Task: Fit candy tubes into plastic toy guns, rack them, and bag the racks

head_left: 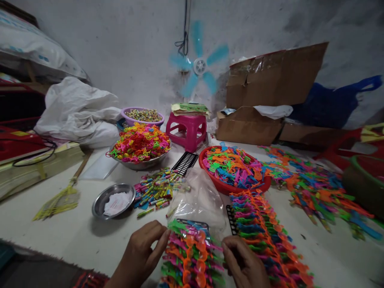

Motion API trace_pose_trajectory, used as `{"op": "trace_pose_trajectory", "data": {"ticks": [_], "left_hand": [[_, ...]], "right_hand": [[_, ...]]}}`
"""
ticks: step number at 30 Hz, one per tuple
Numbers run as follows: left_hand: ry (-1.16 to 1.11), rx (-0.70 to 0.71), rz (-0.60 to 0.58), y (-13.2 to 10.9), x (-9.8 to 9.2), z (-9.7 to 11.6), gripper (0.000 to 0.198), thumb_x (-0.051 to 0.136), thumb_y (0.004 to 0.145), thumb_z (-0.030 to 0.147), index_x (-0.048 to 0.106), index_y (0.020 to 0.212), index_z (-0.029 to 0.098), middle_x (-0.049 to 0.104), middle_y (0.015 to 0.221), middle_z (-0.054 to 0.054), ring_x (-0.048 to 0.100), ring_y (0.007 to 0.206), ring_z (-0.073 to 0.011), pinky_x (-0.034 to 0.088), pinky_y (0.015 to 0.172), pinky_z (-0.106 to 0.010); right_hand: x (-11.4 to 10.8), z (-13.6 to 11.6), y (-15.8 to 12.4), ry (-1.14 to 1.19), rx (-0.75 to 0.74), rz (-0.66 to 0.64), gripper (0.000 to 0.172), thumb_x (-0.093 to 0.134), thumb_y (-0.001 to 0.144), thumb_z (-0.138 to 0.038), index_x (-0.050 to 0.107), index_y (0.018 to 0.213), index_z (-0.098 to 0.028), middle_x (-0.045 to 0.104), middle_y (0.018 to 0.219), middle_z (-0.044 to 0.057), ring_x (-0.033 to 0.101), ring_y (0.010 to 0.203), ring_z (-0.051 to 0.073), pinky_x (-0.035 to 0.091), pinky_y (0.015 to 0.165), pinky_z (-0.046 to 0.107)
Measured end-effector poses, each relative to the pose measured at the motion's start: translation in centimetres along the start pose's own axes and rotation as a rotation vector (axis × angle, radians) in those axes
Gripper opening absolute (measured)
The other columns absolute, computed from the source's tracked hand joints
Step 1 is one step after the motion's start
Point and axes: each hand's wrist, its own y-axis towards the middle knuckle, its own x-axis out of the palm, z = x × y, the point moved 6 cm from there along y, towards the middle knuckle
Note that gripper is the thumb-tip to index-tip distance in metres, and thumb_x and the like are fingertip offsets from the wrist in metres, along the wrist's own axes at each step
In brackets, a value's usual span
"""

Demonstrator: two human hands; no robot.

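Note:
A clear plastic bag [199, 196] lies in front of me, its near part over a rack of small bright plastic toys [192, 256] in orange, pink, green and blue. My left hand [147, 246] is closed, thumb and fingers pinching the bag's edge at the left of the toys. On the opposite side my right hand [244, 260] is closed too, its fingertips at the bag's right edge. To the right of that hand stretches a second long row of similar toys [264, 232], standing on a black grid rack [231, 220].
Behind are a red basin [264, 186] of toy pieces, a metal bowl [144, 162] heaped with colourful pieces, printed tubes [159, 186] and a small steel bowl [97, 204] with white paper. A pink stool [190, 128], spinning fan [199, 66] and cardboard boxes [249, 126] stand farther back.

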Motion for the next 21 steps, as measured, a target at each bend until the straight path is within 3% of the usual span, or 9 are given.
{"op": "trace_pose_trajectory", "data": {"ticks": [5,8,12,15,18,21], "left_hand": [[0.139,0.093,0.026,-0.1,-0.4,1.2,0.021,0.044,0.083,0.014,0.052,0.064,0.017,0.05,0.058,0.0,0.048,0.053,-0.0094,0.035,0.053,-0.021],[0.152,0.087,0.045,0.2,-0.5,1.3,0.024,0.043,0.083,0.014,0.05,0.06,0.017,0.046,0.055,0.001,0.046,0.052,-0.009,0.033,0.051,-0.022],[0.077,-0.095,0.101,1.0,-0.4,-0.7,0.022,0.043,0.084,0.022,0.053,0.064,0.018,0.054,0.061,0.0,0.05,0.057,-0.0104,0.039,0.056,-0.023],[-0.049,-0.259,0.134,1.3,0.9,-2.8,0.016,0.047,0.081,0.029,0.057,0.088,0.018,0.062,0.087,-0.005,0.059,0.075,-0.0145,0.047,0.065,-0.025],[-0.16,-0.328,0.13,1.4,3.0,-4.3,0.027,0.047,0.08,0.031,0.054,0.103,0.019,0.061,0.104,-0.008,0.059,0.092,-0.0178,0.05,0.074,-0.029],[-0.194,-0.344,0.137,1.2,4.0,-5.1,0.027,0.045,0.081,0.032,0.055,0.102,0.018,0.062,0.104,-0.008,0.059,0.096,-0.0189,0.049,0.081,-0.033]], "right_hand": [[-1.1,-2.2,-0.1,-0.135,-0.217,0.012,0.013,0.045,0.085,-0.026,0.056,0.079,-0.022,0.061,0.072,0.004,0.06,0.067,0.016,0.048,0.062,0.021],[-1.2,-3.1,0.2,-0.179,-0.285,0.048,0.011,0.046,0.083,-0.022,0.055,0.077,-0.022,0.06,0.07,0.003,0.059,0.064,0.014,0.047,0.06,0.02],[-1.4,-2.9,1.4,-0.184,-0.226,0.138,0.017,0.044,0.084,-0.027,0.055,0.074,-0.021,0.06,0.068,0.002,0.059,0.061,0.014,0.046,0.057,0.021],[-0.9,-1.9,2.9,-0.162,-0.145,0.137,0.02,0.044,0.084,-0.032,0.056,0.075,-0.02,0.06,0.068,0.003,0.058,0.058,0.014,0.046,0.054,0.022],[0.0,-1.0,4.2,-0.136,-0.089,0.105,0.023,0.044,0.083,-0.035,0.058,0.076,-0.019,0.06,0.068,0.004,0.057,0.055,0.014,0.046,0.053,0.023],[-0.3,-1.4,4.6,-0.112,-0.065,0.154,0.021,0.045,0.082,-0.033,0.058,0.078,-0.017,0.061,0.071,0.005,0.057,0.059,0.016,0.047,0.056,0.025]]}}
